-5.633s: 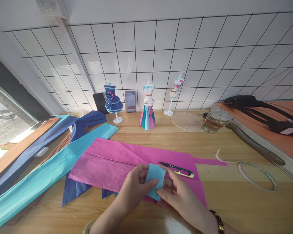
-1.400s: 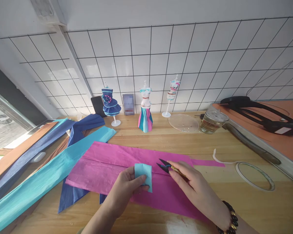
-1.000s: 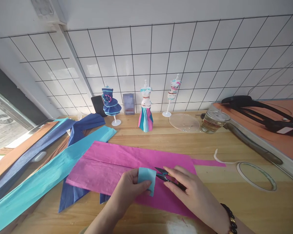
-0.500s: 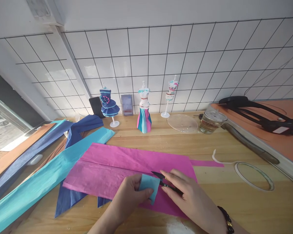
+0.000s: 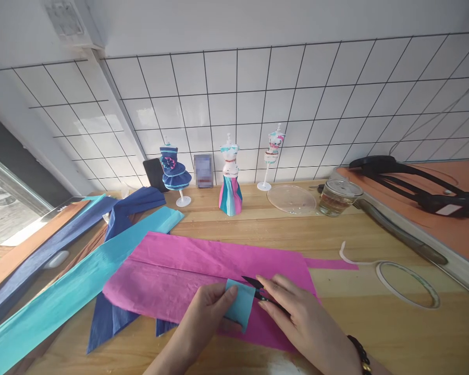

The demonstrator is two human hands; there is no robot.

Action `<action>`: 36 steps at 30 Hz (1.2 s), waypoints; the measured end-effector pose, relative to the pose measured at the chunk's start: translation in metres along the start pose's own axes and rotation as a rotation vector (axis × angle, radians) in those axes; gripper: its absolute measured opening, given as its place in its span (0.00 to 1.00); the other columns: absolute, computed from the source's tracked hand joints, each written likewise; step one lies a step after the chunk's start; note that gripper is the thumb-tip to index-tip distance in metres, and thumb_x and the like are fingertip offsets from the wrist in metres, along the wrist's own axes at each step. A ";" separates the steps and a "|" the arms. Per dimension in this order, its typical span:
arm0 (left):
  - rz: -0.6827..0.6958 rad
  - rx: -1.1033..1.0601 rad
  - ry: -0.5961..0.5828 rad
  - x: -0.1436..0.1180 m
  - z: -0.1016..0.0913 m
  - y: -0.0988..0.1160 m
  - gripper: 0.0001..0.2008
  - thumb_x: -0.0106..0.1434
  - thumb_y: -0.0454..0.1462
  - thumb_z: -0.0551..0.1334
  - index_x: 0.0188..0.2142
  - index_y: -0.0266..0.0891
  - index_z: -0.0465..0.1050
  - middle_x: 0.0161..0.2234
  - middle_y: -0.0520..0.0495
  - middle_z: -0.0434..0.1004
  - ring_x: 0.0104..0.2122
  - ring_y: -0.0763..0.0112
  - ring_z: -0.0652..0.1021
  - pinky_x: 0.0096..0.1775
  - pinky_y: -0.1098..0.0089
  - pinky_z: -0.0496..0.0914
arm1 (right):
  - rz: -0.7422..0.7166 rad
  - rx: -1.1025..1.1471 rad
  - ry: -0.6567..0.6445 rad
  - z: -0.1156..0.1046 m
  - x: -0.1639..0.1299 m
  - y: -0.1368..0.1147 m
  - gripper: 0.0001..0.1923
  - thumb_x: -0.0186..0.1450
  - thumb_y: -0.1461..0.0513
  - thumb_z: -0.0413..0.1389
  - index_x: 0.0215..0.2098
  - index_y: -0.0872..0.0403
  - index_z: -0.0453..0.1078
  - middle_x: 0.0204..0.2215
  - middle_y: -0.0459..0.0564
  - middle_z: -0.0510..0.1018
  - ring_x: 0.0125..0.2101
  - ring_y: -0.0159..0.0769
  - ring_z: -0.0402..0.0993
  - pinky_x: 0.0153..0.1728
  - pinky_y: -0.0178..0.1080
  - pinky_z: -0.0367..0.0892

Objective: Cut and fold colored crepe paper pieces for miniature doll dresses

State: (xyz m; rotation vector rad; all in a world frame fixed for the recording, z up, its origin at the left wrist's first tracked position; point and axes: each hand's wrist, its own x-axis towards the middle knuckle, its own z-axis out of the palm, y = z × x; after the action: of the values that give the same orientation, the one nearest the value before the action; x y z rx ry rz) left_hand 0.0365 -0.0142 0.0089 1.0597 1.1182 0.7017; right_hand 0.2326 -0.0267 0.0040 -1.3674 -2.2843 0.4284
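My left hand pinches a small folded piece of light blue crepe paper over a large pink crepe sheet spread on the wooden table. My right hand grips black thread snips, whose blades point left and touch the blue piece's right edge. A dark bead bracelet circles my right wrist.
Long teal, navy and brown crepe strips lie at left. Three small dress mannequins stand by the tiled wall, with a phone. A clear lid, a glass jar, a tape ring and an orange board sit at right.
Both hands first held the blue piece while the snips lay on the pink sheet. My right hand then picked up the snips and brought the blades to the blue piece's edge.
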 end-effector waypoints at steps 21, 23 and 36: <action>-0.006 0.030 0.016 0.002 0.002 -0.001 0.23 0.55 0.53 0.58 0.26 0.33 0.70 0.21 0.52 0.63 0.23 0.73 0.68 0.30 0.67 0.73 | -0.075 -0.130 0.074 0.002 -0.001 -0.001 0.20 0.69 0.57 0.38 0.54 0.54 0.60 0.40 0.55 0.73 0.35 0.38 0.75 0.34 0.40 0.74; -0.004 0.025 -0.005 0.001 0.002 0.000 0.21 0.55 0.52 0.59 0.27 0.32 0.71 0.22 0.51 0.66 0.24 0.72 0.69 0.31 0.67 0.73 | -0.081 -0.134 0.072 0.002 -0.002 -0.001 0.20 0.69 0.57 0.37 0.54 0.54 0.60 0.40 0.55 0.73 0.34 0.38 0.76 0.34 0.40 0.74; -0.024 -0.061 -0.068 -0.001 0.000 0.002 0.19 0.52 0.46 0.64 0.34 0.31 0.76 0.27 0.46 0.76 0.28 0.66 0.75 0.32 0.67 0.72 | -0.121 -0.154 0.106 -0.001 -0.001 -0.004 0.20 0.69 0.58 0.38 0.51 0.55 0.65 0.36 0.53 0.75 0.30 0.36 0.76 0.32 0.37 0.74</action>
State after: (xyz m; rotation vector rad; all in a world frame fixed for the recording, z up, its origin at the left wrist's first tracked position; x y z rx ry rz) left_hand 0.0362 -0.0143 0.0113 1.0099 1.0432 0.6718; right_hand 0.2308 -0.0294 0.0064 -1.2815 -2.3361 0.1404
